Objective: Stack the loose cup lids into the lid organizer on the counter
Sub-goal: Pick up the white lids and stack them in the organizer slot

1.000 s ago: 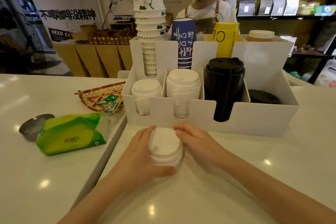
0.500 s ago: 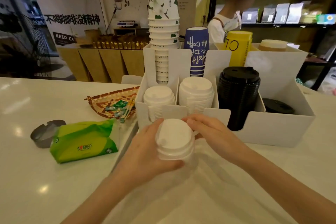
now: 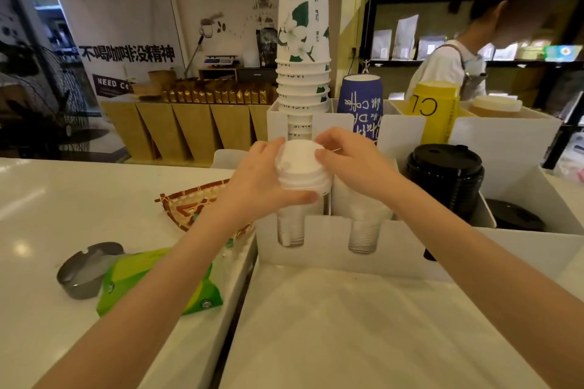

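A short stack of white cup lids (image 3: 300, 167) is held over the leftmost front slot of the white lid organizer (image 3: 395, 249). My left hand (image 3: 256, 180) wraps the stack from the left and below. My right hand (image 3: 350, 164) pinches its right rim with the fingertips. Below the held stack, white lids (image 3: 290, 227) show through the slot's front cut-out. A second column of white lids (image 3: 363, 230) fills the neighbouring slot, partly hidden by my right wrist. Black lids (image 3: 445, 180) stand in the slot further right.
Tall paper cup stacks (image 3: 303, 41), a blue cup (image 3: 360, 104) and a yellow cup (image 3: 433, 110) rise behind the organizer. A woven tray (image 3: 189, 205), a green tissue pack (image 3: 151, 281) and a grey ashtray (image 3: 82, 268) lie on the left counter. A person (image 3: 458, 57) stands behind.
Both hands lifted the white lid stack off the counter and carried it forward and up, from in front of the organizer to above its leftmost front slot.
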`<state>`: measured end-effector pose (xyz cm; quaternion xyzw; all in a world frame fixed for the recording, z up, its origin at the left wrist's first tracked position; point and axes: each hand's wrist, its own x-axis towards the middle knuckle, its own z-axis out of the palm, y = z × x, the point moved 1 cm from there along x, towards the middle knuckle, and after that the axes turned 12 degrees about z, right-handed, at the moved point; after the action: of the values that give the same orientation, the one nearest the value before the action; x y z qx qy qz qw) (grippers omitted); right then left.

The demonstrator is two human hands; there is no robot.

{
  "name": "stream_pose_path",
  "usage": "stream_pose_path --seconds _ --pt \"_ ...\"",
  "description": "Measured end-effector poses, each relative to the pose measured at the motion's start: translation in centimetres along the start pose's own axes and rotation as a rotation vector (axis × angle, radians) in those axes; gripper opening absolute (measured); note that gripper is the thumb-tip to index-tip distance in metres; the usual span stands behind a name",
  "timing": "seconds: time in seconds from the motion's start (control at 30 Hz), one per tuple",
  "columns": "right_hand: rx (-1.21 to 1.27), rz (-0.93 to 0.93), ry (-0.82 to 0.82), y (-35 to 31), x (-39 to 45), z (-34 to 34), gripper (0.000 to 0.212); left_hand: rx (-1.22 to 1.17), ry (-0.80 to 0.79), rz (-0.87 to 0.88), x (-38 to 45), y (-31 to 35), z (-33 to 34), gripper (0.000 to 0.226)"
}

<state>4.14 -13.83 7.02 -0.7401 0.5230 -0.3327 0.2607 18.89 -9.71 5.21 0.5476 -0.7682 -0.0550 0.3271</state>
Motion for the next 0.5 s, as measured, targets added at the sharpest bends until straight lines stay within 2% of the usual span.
stream_pose_path --seconds 0.17,0.5 --pt "-0.11 0.029 -0.061 0.3 1.5 1.0 0.033 0.14 0.008 0.033 0.2 -1.3 1.3 0.083" --pt "-0.272 0.011 -0.107 1.0 2.1 2.4 0.035 0.216 0.014 0.049 0.1 -3.0 2.1 0.084"
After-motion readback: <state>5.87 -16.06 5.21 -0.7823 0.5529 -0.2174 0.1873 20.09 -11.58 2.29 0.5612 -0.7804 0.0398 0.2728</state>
